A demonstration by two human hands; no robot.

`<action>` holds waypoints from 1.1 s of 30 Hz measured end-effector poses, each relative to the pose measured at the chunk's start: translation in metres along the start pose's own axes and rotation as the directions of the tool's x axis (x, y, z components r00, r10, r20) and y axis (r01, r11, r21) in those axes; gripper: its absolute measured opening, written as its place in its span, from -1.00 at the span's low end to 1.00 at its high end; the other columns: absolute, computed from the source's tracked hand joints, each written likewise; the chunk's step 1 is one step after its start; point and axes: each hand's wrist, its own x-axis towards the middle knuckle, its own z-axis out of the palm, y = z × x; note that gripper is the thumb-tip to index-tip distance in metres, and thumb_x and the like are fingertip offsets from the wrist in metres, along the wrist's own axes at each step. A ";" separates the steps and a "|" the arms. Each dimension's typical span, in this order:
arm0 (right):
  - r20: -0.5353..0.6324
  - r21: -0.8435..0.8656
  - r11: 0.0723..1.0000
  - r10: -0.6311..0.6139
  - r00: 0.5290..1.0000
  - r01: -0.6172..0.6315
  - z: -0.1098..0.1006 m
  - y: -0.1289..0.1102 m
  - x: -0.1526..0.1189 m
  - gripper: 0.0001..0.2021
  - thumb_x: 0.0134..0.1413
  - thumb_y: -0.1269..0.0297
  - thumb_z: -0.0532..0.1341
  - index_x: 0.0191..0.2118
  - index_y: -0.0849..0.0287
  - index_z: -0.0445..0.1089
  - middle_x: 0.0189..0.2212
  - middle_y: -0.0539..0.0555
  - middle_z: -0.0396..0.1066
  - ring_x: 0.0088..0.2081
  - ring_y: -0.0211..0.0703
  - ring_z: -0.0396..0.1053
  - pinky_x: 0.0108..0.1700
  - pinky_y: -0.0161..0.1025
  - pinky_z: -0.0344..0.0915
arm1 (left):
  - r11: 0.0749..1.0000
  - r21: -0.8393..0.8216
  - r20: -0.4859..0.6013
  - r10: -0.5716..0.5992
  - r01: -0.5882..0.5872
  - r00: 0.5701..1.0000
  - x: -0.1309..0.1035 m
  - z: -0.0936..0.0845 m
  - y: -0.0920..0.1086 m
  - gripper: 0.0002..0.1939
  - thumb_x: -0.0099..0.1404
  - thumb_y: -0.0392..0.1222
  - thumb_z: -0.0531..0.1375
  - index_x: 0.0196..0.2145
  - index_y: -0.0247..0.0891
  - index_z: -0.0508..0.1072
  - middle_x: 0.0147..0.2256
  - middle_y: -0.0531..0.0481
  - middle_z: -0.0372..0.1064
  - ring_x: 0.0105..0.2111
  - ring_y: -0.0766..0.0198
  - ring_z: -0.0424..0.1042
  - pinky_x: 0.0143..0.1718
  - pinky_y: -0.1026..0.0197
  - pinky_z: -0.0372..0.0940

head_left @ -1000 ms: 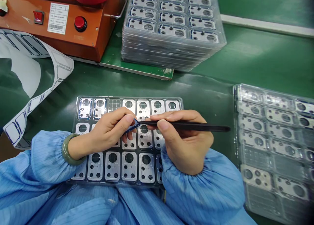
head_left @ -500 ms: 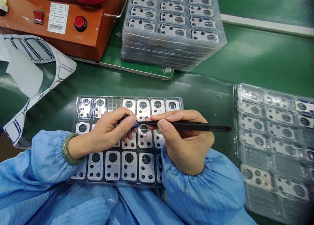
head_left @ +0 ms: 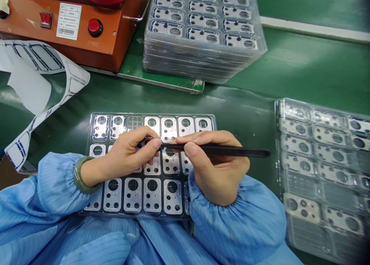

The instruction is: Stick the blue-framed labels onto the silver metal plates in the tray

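Note:
Black tweezers (head_left: pixel 234 150) lie in the closed fingers of my right hand (head_left: pixel 218 168), their tip pointing left. My left hand (head_left: pixel 134 149) pinches a small plate with a dark blue edge (head_left: pixel 148 140), mostly hidden by the thumb and fingers. The tweezer tip meets this plate beside my left thumb; whether it grips anything there is too small to tell. Under both hands lies a clear plastic tray (head_left: pixel 153 115) with rows of silver metal plates (head_left: pixel 133 195), each having one large and several small round holes. One top-row pocket (head_left: pixel 135 123) holds no plate.
A tall stack of filled clear trays (head_left: pixel 202 57) stands at the back. To the right lies another partly filled tray (head_left: pixel 303 184). An orange machine (head_left: pixel 104 51) with red switches and a curling strip of white backing paper (head_left: pixel 75 76) occupy the left.
My right hand and the tweezers have shifted slightly left. The plate in my left hand has tilted a little; the left hand has barely moved.

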 end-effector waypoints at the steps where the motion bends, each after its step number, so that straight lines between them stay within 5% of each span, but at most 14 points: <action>1: 0.001 0.008 1.000 -0.006 1.000 0.006 0.000 0.001 0.000 -0.89 0.05 0.35 0.30 -0.31 -0.04 0.40 -0.38 -0.06 0.49 -0.31 -0.12 0.49 -0.27 -0.09 0.49 | 1.000 0.003 0.000 0.005 -0.005 1.000 0.000 0.000 0.000 -0.80 0.36 -0.09 0.05 -0.35 -0.27 0.30 -0.54 0.10 0.31 -0.63 0.46 0.34 -0.64 0.42 0.28; 12: -0.036 -0.012 0.997 -0.073 0.997 0.073 0.000 -0.003 0.000 -0.88 0.03 0.35 0.31 -0.31 -0.06 0.43 -0.38 -0.04 0.49 -0.34 -0.12 0.46 -0.27 -0.07 0.46 | 0.998 -0.049 -0.081 -0.034 0.030 0.996 0.002 0.001 0.004 -0.77 0.35 -0.06 0.06 -0.35 -0.27 0.30 -0.57 0.08 0.34 -0.63 0.45 0.34 -0.64 0.42 0.30; 33: 0.027 0.021 0.994 -0.110 0.994 0.109 -0.002 0.003 0.000 -0.81 0.02 0.49 0.30 -0.26 0.05 0.40 -0.32 -0.02 0.48 -0.29 -0.14 0.49 -0.21 -0.11 0.52 | 1.000 -0.013 -0.072 -0.027 0.026 0.997 0.003 0.001 0.005 -0.79 0.36 -0.08 0.06 -0.36 -0.26 0.29 -0.59 0.11 0.33 -0.65 0.46 0.33 -0.63 0.42 0.29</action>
